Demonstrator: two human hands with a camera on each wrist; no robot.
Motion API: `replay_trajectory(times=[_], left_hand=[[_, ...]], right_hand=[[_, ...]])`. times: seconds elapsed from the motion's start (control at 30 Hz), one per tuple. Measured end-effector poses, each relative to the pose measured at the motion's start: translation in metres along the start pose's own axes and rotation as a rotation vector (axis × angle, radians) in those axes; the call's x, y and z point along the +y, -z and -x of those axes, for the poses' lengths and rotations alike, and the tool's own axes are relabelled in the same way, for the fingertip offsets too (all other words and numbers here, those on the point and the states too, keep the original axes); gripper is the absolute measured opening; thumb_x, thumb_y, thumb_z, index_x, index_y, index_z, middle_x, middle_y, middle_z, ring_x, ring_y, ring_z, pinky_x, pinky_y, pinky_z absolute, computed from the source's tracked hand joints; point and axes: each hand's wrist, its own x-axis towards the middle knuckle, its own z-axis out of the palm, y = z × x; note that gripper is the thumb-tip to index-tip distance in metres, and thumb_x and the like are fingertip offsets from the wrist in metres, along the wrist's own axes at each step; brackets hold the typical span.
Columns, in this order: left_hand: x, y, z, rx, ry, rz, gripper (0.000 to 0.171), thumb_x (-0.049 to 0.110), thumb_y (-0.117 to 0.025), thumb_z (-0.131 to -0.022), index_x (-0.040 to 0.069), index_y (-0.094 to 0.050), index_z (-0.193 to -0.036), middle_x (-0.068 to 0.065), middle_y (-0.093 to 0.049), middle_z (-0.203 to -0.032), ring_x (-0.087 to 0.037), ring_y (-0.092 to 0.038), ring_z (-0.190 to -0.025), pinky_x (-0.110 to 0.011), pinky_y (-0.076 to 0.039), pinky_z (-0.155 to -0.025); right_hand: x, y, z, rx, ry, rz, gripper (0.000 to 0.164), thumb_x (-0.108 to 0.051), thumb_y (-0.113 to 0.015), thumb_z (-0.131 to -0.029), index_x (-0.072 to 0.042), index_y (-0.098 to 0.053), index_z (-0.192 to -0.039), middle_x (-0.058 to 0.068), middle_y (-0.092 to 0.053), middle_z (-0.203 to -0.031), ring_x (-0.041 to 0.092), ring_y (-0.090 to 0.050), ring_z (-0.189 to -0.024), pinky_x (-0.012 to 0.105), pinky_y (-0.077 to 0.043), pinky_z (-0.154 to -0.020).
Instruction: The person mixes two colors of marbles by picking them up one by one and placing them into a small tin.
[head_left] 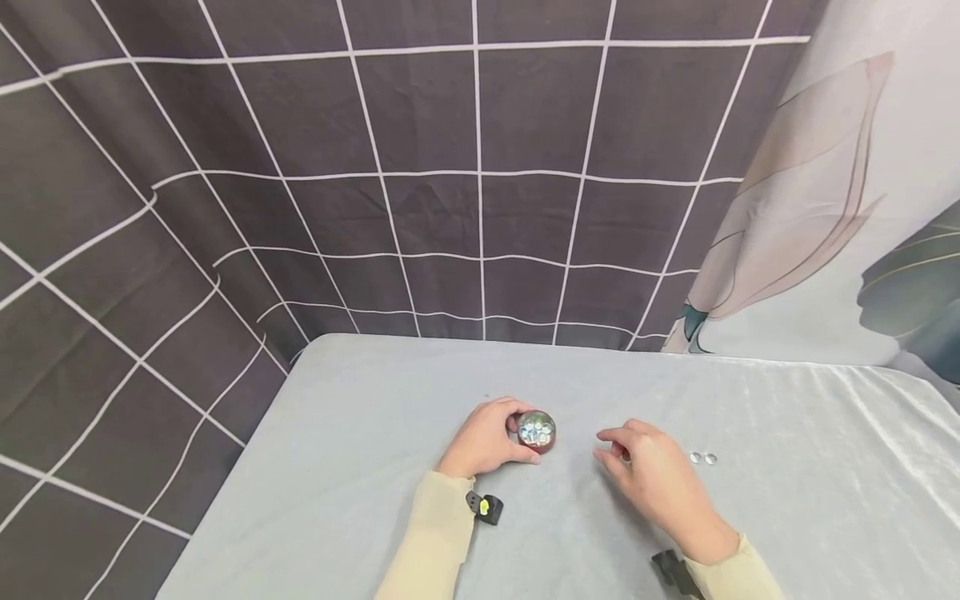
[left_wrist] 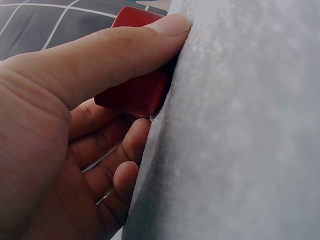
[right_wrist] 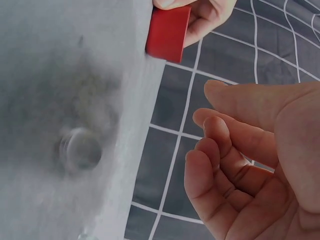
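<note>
My left hand point(head_left: 491, 437) grips a small round red container point(left_wrist: 134, 95), thumb on the near side and fingers curled round the far side. It stands on the cloth, and several shiny clear pieces point(head_left: 536, 430) show in its top. To the right, apart from the container, my right hand point(head_left: 656, 479) hovers over the cloth with its fingers loosely bent. In the right wrist view a gap shows between thumb and forefinger, and I see nothing held there. A clear round disc point(right_wrist: 82, 150) lies on the cloth near those fingers, somewhat blurred.
Two small clear discs point(head_left: 703, 458) lie side by side just right of the right hand. Pale grey cloth point(head_left: 360, 467) covers the table. Behind it hangs a dark curtain point(head_left: 427, 208) with white grid lines, beside a pale leaf-patterned curtain point(head_left: 810, 308) on the right.
</note>
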Motion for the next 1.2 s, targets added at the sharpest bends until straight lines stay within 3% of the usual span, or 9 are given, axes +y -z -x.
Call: replay_trajectory(times=[0.83,1.2], left_hand=[[-0.002,-0.001,0.002,0.010,-0.003,-0.002,0.059,0.025,-0.095,-0.065,0.015,-0.071,-0.118,0.008,-0.062,-0.091,-0.006,-0.054,-0.081,-0.025,-0.046,-0.079],[-0.002,0.000,0.002,0.008,-0.010,-0.010,0.059,0.026,-0.095,-0.066,0.015,-0.071,-0.119,0.009,-0.061,-0.088,-0.004,-0.052,-0.080,-0.023,-0.045,-0.078]], right_hand=[[0.019,0.015,0.022,-0.006,-0.006,0.068,0.020,-0.006,-0.086,-0.072,-0.010,-0.077,-0.089,-0.017,-0.048,-0.072,-0.002,-0.046,-0.063,0.026,-0.046,-0.057],[0.033,0.022,0.029,-0.022,-0.027,0.115,0.025,-0.007,-0.088,-0.069,-0.009,-0.077,-0.091,-0.016,-0.050,-0.073,0.003,-0.051,-0.066,0.033,-0.049,-0.061]])
